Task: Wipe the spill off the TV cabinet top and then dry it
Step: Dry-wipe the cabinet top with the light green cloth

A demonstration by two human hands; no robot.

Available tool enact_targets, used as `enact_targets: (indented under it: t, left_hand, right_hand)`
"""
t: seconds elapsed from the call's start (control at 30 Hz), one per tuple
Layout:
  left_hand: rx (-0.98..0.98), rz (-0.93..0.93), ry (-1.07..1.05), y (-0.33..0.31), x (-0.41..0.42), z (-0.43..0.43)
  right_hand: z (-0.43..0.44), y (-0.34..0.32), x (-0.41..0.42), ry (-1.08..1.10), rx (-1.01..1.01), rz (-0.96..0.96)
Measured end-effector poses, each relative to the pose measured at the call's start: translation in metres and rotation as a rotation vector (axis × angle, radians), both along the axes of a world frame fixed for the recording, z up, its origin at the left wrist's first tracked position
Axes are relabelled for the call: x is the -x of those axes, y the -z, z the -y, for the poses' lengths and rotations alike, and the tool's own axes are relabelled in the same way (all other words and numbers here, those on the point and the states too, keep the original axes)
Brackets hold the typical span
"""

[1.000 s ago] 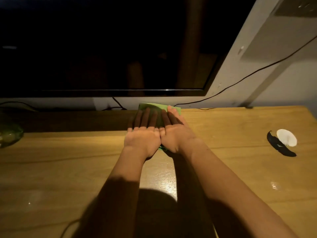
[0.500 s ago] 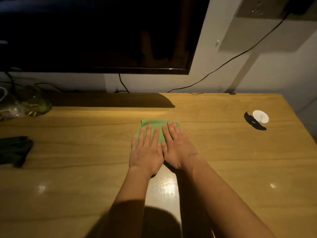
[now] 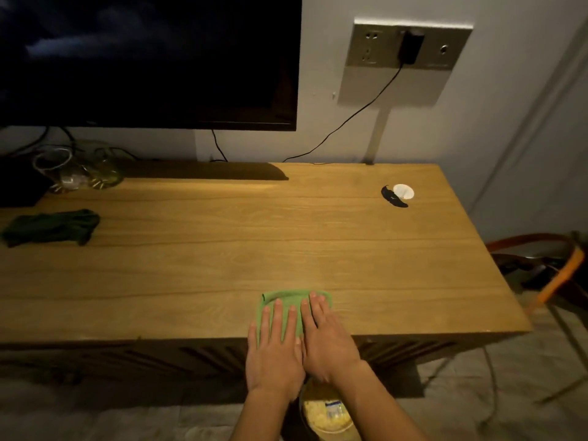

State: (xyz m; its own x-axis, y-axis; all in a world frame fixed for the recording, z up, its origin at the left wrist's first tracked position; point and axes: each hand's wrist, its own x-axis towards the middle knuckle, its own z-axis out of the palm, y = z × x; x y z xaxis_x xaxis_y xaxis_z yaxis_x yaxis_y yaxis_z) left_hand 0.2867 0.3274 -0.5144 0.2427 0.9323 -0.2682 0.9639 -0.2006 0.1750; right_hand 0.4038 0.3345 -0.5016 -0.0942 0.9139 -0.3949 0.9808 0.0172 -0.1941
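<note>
A folded light green cloth (image 3: 288, 299) lies flat on the wooden TV cabinet top (image 3: 222, 237), right at its front edge. My left hand (image 3: 275, 351) and my right hand (image 3: 327, 338) press down on it side by side, fingers straight and flat. Both palms hang over the front edge. No wet patch shows on the wood in this dim light.
A dark green cloth (image 3: 51, 226) lies at the left of the top. Glass dishes (image 3: 76, 168) stand at the back left under the TV (image 3: 149, 58). A white lid with a black piece (image 3: 397, 195) sits back right. A container (image 3: 327, 415) stands on the floor below my hands.
Both hands have dragged the green cloth from the back of the cabinet, near the wall, straight toward me to the front edge.
</note>
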Motion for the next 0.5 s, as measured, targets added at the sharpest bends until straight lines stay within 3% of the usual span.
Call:
enact_targets:
  t: [0.3,0.5]
  left_hand:
    - [0.016,-0.032,0.218,-0.007,0.013,-0.004]
    - [-0.016,0.119,0.193,0.007,0.016,-0.056]
  right_hand:
    - [0.006,-0.007,0.014,0.065,0.029,0.047]
    - [-0.022,0.01,0.005,0.11,-0.099,-0.056]
